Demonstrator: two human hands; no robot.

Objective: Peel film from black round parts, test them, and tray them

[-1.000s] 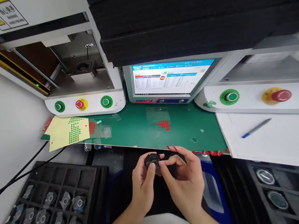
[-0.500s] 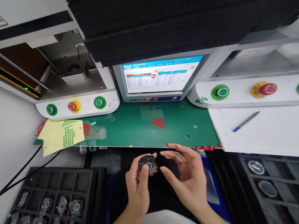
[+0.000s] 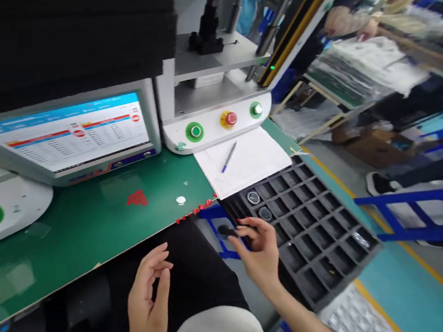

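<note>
My right hand (image 3: 258, 246) is closed around a small black round part (image 3: 226, 232), held just left of a black compartment tray (image 3: 325, 250) on my right. Two round parts (image 3: 259, 205) sit in the tray's far-left cells. My left hand (image 3: 150, 295) hangs over my lap with its fingers loosely curled and apart, holding nothing. Both hands are below the front edge of the green mat (image 3: 74, 234).
A monitor (image 3: 63, 135) stands at the back of the mat. A white machine with green and red buttons (image 3: 220, 121) is behind a paper sheet with a pen (image 3: 229, 157). A blue frame (image 3: 420, 213) and a cardboard box (image 3: 365, 140) stand on the floor at right.
My view has swung to the right. The black part has passed from my left hand to my right, which has moved toward the right-hand tray. My left hand has let go and dropped back.
</note>
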